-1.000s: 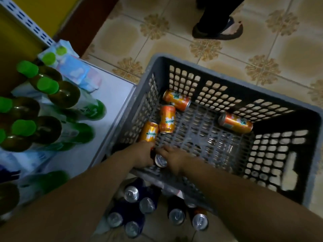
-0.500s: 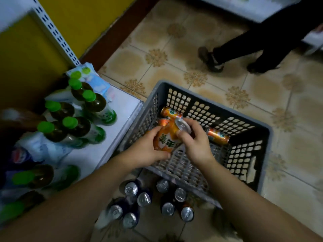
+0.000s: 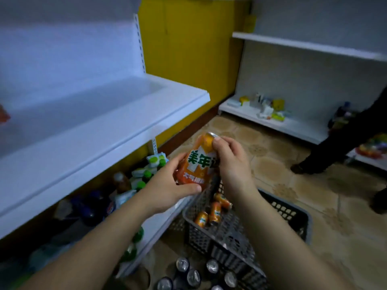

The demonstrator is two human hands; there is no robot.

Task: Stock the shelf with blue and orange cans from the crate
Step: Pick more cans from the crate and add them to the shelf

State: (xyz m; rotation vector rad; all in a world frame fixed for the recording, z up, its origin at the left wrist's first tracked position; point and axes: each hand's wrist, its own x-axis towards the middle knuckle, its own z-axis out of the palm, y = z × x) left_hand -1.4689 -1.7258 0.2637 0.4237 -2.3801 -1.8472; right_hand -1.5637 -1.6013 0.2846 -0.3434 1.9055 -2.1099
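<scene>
Both hands hold one orange can (image 3: 199,164) up in front of me, above the crate. My left hand (image 3: 167,185) grips its lower end and my right hand (image 3: 230,164) wraps its upper right side, thumb near the rim. The grey plastic crate (image 3: 230,237) sits on the floor below, with three orange cans (image 3: 211,210) lying inside. The white shelf (image 3: 100,126) runs along the left at hand height, its top bare. Several dark blue cans (image 3: 188,273) stand on the floor in front of the crate.
The low shelf under the white one holds green-capped bottles (image 3: 144,176) and blue bottles (image 3: 92,204). A person's dark-trousered legs (image 3: 335,147) stand at the right on the tiled floor. Another white shelf unit (image 3: 272,120) with small packets lines the far wall.
Both hands picked an orange can out of the crate and raised it to shelf height. My view lifted from the crate to the shelves.
</scene>
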